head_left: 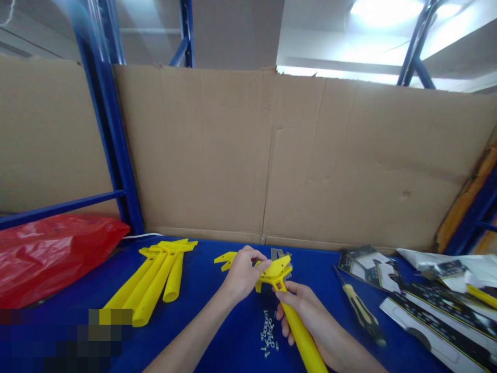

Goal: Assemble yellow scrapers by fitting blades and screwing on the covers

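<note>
One yellow handle is in the right hand, whose grip is wrapped round it just under the flat yellow head. Holding it up high like that may help the head not to wobble. The left hand is on the other side, with its fingertips touching the left end of the head; I cannot tell if they pinch it or only rest on it. The handle slants down toward the person, so the head sits out where both hands can reach. Small silver screws lie in a loose heap on the blue table, near the hands, likely so they are easy to pick up. A screwdriver lies to the right, maybe to be close by. More yellow handles lie side by side on the left, perhaps to be out of the way. Far left is a shiny red bag; what is in it does not show. On the right, a whitish plastic bag lies by some printed cards, and I cannot make out what it holds.
</note>
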Demonstrator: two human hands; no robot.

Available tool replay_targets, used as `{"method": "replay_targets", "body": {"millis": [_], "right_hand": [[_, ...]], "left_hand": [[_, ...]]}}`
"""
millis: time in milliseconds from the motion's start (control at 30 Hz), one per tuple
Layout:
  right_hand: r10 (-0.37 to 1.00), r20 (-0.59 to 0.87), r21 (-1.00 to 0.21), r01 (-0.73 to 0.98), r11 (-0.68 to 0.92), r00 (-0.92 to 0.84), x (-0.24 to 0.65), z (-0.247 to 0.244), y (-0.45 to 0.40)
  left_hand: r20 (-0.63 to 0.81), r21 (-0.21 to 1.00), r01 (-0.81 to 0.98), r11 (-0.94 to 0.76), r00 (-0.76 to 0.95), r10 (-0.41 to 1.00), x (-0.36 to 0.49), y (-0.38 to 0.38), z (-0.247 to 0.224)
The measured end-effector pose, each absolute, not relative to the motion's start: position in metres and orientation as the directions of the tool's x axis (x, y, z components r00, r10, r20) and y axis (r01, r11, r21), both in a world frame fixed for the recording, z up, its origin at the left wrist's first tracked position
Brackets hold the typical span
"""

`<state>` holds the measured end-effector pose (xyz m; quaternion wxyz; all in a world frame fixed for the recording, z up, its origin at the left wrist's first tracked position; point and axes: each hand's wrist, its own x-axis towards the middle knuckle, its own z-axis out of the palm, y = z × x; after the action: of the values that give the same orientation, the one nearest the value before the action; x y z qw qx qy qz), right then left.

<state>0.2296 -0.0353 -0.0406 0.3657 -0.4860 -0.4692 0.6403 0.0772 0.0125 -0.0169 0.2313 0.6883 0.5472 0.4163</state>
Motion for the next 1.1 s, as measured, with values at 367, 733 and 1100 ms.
{"method": "replay_targets", "body": {"millis": [367, 733, 1100], "right_hand": [[0.927, -0.268, -0.959, -0.015, -0.282, -0.263, 0.2300, -0.0402, -0.0351], [0.925, -0.269, -0.956, -0.041, -0.290, -0.267, 0.2307, -0.0365, -0.0399], [0.923, -0.279, -0.954, -0.029, -0.297, -0.265, 0.2300, -0.0344, -0.0392]], "left_hand": [[0.288, 0.787, 0.556, -0.266, 0.049, 0.956, 0.0761, 0.0132, -0.0199], [0.391, 0.685, 0.644, -0.340, 0.069, 0.918, 0.0788, 0.0097, -0.0231], [0.444, 0.626, 0.671, -0.397, 0.111, 0.889, 0.0782, 0.0067, -0.0218]]}}
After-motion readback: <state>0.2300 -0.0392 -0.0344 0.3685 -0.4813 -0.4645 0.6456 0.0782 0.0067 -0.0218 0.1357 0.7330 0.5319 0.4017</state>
